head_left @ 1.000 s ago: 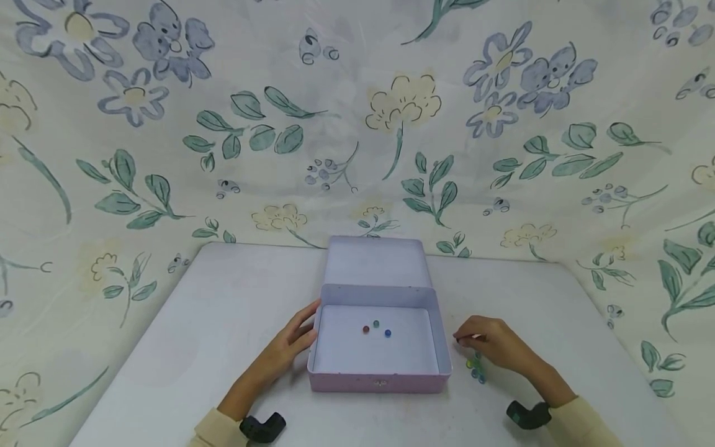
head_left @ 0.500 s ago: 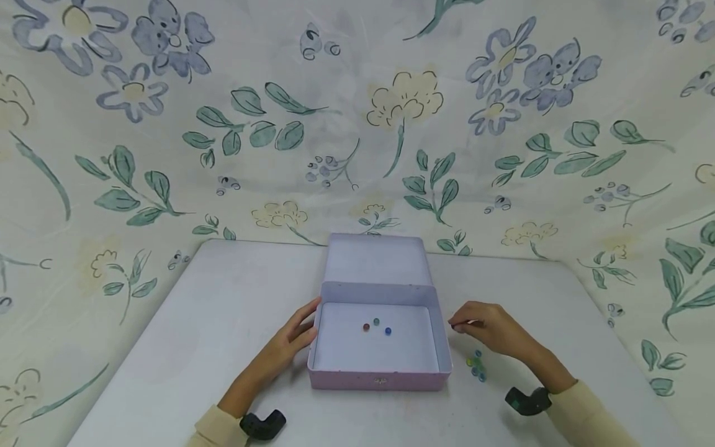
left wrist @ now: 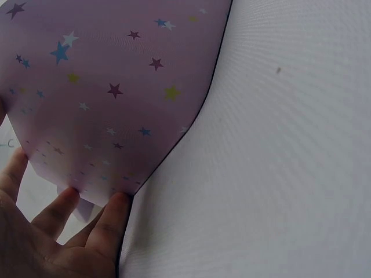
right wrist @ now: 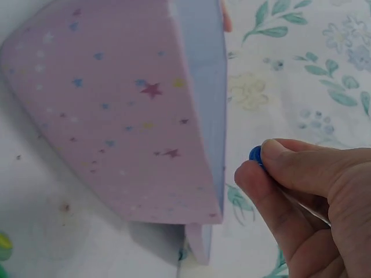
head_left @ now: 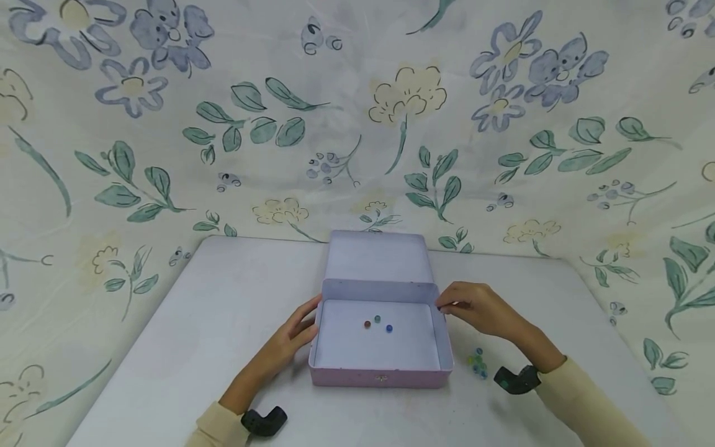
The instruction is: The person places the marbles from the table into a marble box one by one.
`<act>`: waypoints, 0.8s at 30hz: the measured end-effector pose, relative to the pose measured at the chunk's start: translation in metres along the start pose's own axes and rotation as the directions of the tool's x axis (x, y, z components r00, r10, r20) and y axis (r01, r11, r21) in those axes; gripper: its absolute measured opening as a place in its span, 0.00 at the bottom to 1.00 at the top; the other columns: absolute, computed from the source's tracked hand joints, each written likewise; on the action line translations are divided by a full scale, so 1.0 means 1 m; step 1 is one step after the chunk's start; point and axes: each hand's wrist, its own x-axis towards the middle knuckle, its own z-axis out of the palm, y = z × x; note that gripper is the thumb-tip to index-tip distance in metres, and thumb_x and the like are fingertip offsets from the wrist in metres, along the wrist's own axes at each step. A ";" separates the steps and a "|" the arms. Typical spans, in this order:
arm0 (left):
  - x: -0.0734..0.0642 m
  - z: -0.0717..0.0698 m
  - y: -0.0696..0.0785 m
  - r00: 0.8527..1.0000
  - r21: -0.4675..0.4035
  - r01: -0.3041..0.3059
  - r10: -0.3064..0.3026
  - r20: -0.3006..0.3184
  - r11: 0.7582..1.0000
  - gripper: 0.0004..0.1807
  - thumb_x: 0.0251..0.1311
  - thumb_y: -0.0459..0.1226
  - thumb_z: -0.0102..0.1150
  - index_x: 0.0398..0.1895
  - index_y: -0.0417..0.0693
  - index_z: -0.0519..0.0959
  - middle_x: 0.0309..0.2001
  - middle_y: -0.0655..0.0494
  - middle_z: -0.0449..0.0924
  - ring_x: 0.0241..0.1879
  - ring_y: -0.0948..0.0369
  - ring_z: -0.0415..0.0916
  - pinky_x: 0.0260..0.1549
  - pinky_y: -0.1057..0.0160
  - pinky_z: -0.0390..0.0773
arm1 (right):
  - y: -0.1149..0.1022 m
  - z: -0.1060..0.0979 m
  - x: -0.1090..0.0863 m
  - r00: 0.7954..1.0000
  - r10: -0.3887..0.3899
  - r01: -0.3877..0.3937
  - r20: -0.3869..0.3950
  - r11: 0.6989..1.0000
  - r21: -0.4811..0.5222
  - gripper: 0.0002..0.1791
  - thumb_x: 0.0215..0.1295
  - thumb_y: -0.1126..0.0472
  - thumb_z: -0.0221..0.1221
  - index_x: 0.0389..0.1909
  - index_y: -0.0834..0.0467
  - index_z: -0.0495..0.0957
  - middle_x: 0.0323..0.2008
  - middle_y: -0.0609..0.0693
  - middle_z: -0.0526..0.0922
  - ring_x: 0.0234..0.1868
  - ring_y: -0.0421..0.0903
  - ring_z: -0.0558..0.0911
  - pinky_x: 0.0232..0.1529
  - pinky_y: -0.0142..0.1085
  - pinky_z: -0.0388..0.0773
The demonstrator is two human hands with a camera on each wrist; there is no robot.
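A person's left hand [head_left: 282,347], fingers loosely extended, rests against the left side of an open pink box [head_left: 349,378] on a white table [head_left: 240,279]; a brown marble [head_left: 367,325], a green marble [head_left: 377,319] and a blue marble [head_left: 389,328] lie inside; the right hand [head_left: 483,309], pinching a second blue marble [right wrist: 254,154], hovers by the right rim, near a cluster of marbles [head_left: 478,360] on the table

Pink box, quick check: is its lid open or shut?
Open: the head view shows the lid swung back behind the box, with a red marble, a green marble and a blue marble visible inside.
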 end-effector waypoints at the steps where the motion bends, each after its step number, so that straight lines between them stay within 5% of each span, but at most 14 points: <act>1: 0.000 0.000 0.000 1.000 0.002 -0.003 0.003 0.003 1.000 0.33 0.76 0.39 0.44 0.80 0.62 0.49 0.81 0.46 0.43 0.76 0.33 0.47 0.66 0.29 0.58 | -0.002 -0.001 0.002 1.000 -0.003 0.003 -0.003 1.000 -0.002 0.11 0.60 0.72 0.66 0.43 0.60 0.87 0.40 0.48 0.87 0.41 0.40 0.85 0.43 0.28 0.85; 16: 0.000 -0.001 0.001 1.000 -0.005 -0.005 0.005 0.003 1.000 0.33 0.76 0.39 0.45 0.80 0.60 0.49 0.81 0.46 0.43 0.76 0.33 0.48 0.66 0.29 0.60 | -0.023 0.009 0.047 0.989 -0.145 0.145 0.044 0.989 -0.017 0.11 0.59 0.71 0.67 0.41 0.56 0.87 0.39 0.47 0.88 0.41 0.39 0.85 0.42 0.28 0.84; 24: 0.000 -0.001 0.000 1.000 -0.008 0.004 -0.004 0.010 1.000 0.33 0.77 0.39 0.44 0.80 0.62 0.49 0.81 0.46 0.42 0.76 0.34 0.47 0.67 0.29 0.59 | -0.034 0.025 0.074 0.980 -0.146 0.147 0.134 0.989 0.001 0.10 0.61 0.71 0.65 0.41 0.58 0.87 0.40 0.50 0.87 0.41 0.40 0.85 0.43 0.26 0.83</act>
